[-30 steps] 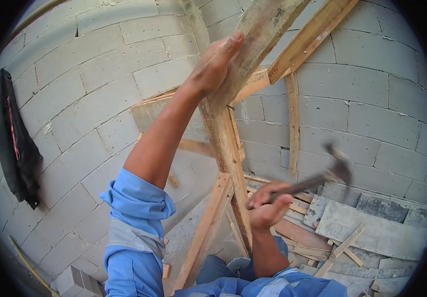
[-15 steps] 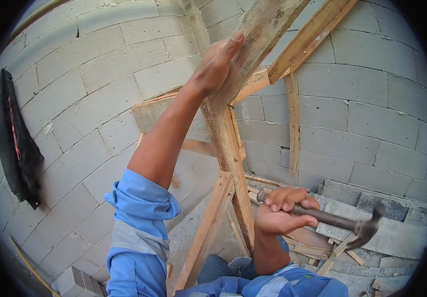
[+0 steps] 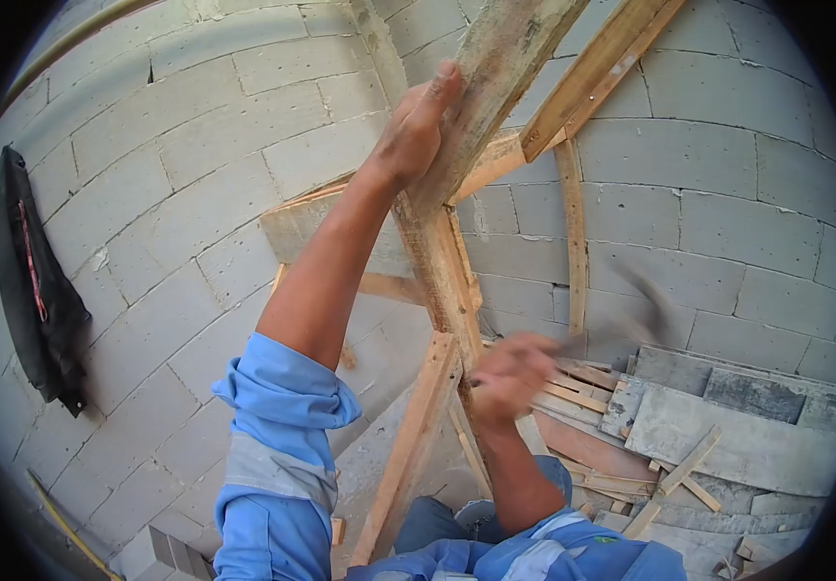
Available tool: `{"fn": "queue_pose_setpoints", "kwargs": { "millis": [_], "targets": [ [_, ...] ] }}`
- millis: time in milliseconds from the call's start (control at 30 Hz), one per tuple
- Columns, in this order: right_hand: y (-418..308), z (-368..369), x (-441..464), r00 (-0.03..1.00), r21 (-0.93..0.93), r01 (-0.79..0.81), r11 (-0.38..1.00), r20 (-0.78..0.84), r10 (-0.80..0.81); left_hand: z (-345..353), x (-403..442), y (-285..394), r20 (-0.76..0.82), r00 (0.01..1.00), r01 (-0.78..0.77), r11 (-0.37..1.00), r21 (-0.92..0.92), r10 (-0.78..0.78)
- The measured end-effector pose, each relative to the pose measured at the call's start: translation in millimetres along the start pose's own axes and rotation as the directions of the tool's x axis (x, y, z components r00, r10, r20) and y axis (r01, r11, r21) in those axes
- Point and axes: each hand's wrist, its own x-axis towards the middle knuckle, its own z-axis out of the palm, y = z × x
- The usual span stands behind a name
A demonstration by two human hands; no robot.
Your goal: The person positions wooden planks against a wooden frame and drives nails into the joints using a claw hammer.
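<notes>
My left hand (image 3: 416, 131), 12 o'clock: thumb against wooden board (image 3: 500, 87), 1 o'clock; fingers hidden, can't tell grip. My right hand (image 3: 513, 376), 4 o'clock, wrapped round blurred hammer (image 3: 649, 325), 3 o'clock. Green shirt mark (image 3: 604, 539), 5 o'clock, unreadable.

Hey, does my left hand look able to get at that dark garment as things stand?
Probably not: your left hand is on the wide board, and the dark garment hangs well to its left. Nothing visible blocks the way, but reaching would likely mean leaving the board.

Right hand (image 3: 513, 376) has swung the hammer (image 3: 645, 327) upward and inward
</notes>
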Motion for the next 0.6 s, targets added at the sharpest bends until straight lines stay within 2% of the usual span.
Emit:
{"fn": "queue_pose_setpoints", "kwargs": {
  "millis": [33,100,200,233,267,300,367,400,433,467,500,600],
  "targets": [
    [24,2,-10,0.939,-0.396,0.014,0.918,0.321,0.125,1,0,0,0.010,1.000,0.007,1.000,-0.009,-0.007],
    [15,2,-21,0.924,-0.203,-0.195,0.960,0.289,0.249,-1,0,2,0.043,0.999,0.034,0.999,-0.038,-0.032],
    [-36,-6,12,0.948,0.110,-0.298,0.948,0.154,0.280,-1,-2,5,0.066,0.994,0.090,0.993,-0.079,-0.085],
    [-42,-7,27,0.991,0.247,-0.127,0.961,-0.011,0.134,-1,2,5,0.044,0.998,0.040,0.998,-0.052,-0.037],
    [-48,-10,38,0.981,0.350,0.051,0.935,-0.194,0.019,-1,2,3,0.025,1.000,0.003,1.000,-0.022,-0.003],
    [-57,-16,46,0.939,0.432,0.142,0.891,-0.344,0.017,0,0,1,0.012,1.000,-0.028,1.000,0.006,0.028],
    [-45,-12,41,0.908,0.514,0.248,0.821,-0.419,-0.012,2,0,3,0.010,1.000,0.003,1.000,-0.030,-0.003],
    [4,-15,9,0.981,0.117,0.134,0.984,-0.157,-0.114,2,-1,4,0.014,1.000,0.021,0.999,-0.044,-0.021],
    [14,-6,-5,0.993,0.034,-0.120,0.992,0.014,0.120,1,1,4,0.038,0.999,0.020,0.999,-0.034,-0.019],
    [9,11,-9,0.921,-0.129,-0.325,0.937,0.184,0.344,1,-1,2,0.060,0.998,0.029,0.999,-0.032,-0.027],
    [-4,22,-10,0.670,0.035,-0.715,0.699,0.321,0.669,-2,0,1,0.078,0.997,0.031,0.999,-0.022,-0.029],
    [-29,14,-10,0.822,0.283,-0.566,0.774,0.129,0.554,-6,9,-22,0.050,0.998,-0.029,1.000,-0.001,0.029]
  ]
}}
